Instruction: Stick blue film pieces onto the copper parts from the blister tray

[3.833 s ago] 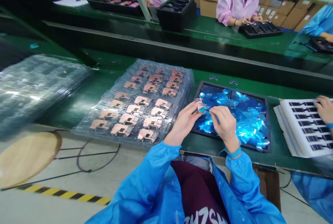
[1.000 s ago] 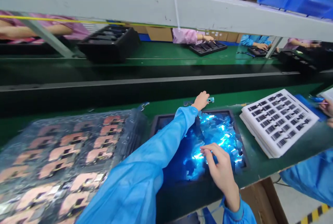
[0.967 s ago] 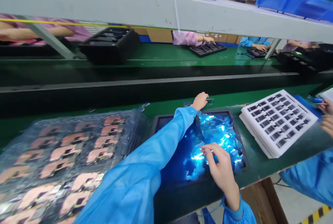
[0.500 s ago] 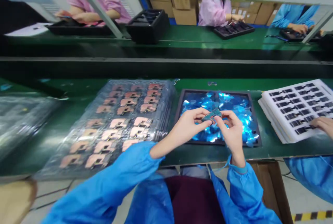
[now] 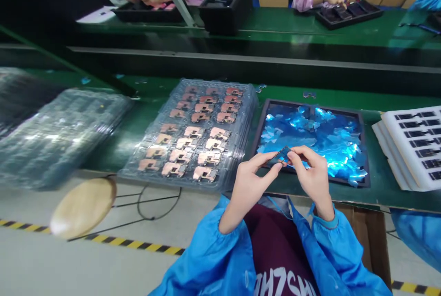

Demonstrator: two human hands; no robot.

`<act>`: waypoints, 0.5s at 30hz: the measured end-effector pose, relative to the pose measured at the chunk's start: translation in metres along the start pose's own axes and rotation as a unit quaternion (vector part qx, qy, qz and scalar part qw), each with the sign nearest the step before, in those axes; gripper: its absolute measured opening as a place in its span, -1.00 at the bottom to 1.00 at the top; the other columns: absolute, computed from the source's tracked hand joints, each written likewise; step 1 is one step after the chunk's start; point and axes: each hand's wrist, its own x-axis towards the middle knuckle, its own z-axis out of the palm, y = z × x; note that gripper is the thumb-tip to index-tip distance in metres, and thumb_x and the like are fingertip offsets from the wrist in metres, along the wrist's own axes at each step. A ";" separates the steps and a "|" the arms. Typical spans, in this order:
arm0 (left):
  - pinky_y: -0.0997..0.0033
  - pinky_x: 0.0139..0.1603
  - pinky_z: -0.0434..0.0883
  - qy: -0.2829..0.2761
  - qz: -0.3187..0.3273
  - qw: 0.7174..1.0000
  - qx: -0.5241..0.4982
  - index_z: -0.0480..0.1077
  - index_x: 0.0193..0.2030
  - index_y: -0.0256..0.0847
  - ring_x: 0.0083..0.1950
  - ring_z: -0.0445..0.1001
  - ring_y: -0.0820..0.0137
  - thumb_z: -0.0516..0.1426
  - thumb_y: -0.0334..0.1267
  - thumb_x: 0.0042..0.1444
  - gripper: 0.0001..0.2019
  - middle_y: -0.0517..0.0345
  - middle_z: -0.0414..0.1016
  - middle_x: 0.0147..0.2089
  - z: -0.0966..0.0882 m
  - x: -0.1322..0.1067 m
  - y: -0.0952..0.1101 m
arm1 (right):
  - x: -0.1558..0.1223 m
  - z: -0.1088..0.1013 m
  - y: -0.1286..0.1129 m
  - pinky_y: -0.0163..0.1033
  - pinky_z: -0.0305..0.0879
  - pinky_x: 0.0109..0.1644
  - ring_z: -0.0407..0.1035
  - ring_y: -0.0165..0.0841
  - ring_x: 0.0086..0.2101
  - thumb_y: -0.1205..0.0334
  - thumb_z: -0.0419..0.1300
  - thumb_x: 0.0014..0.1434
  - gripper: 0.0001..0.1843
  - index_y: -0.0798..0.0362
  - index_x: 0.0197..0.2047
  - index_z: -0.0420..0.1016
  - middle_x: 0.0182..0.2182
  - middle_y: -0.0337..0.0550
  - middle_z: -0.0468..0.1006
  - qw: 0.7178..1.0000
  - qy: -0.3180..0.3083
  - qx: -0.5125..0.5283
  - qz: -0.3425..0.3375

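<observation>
Between my left hand (image 5: 253,186) and my right hand (image 5: 312,179) I pinch a small blue-filmed part (image 5: 280,157) by its edges. Its underside is hidden by my fingers. Both hands hover just above the near edge of a black-framed tray (image 5: 259,130), which is heaped with shiny blue film scraps. To the left of my hands lies a stack of clear blister trays (image 5: 241,149) holding rows of copper-coloured parts. A white foam tray (image 5: 411,147) with black strip parts sits at the right.
Small metal pieces (image 5: 309,95) lie on the green workbench (image 5: 379,103) behind the tray. A plastic-wrapped stack (image 5: 58,137) sits at the far left. Below is a round wooden stool (image 5: 82,208). A co-worker's blue sleeve (image 5: 418,241) shows at the right, with pink-clad workers across the line.
My hands have dropped closer to my body, still pinching the blue part, and my left arm is no longer stretched across the tray. The view has swung, shifting the tray and the white foam tray rightward.
</observation>
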 end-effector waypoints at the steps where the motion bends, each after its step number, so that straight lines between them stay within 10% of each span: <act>1: 0.19 0.09 0.64 0.005 0.001 1.000 0.001 0.75 -0.10 -0.12 -0.13 0.72 0.12 0.46 -0.28 0.11 -0.80 0.06 0.75 -0.15 -0.001 -0.002 0.000 | 0.000 0.001 -0.001 -0.20 0.53 -0.15 0.57 -0.31 -0.34 0.10 0.18 0.50 -0.72 -0.03 -0.22 0.64 -0.35 -0.20 0.66 1.000 -0.001 -0.010 -0.006; 7: 0.29 0.07 0.66 0.021 0.051 0.997 0.060 0.73 0.04 -0.15 -0.09 0.72 0.22 0.36 -0.26 0.23 -0.75 0.07 0.76 -0.07 -0.002 -0.009 -0.007 | 0.000 0.008 -0.007 -0.11 0.60 -0.12 0.60 -0.21 -0.09 0.23 0.30 0.44 -0.78 -0.07 0.11 0.67 -0.02 -0.02 0.68 0.984 0.065 -0.094 -0.140; 15: 0.29 0.02 0.73 -0.015 -0.019 0.997 -0.069 0.73 0.05 -0.20 0.00 0.76 0.16 0.35 -0.22 0.24 -0.73 0.01 0.77 0.02 0.002 -0.009 0.003 | -0.001 0.015 -0.004 -0.12 0.55 -0.07 0.59 -0.25 -0.17 0.48 0.39 0.33 -0.72 -0.08 0.00 0.67 -0.19 -0.11 0.72 0.924 0.150 -0.209 -0.282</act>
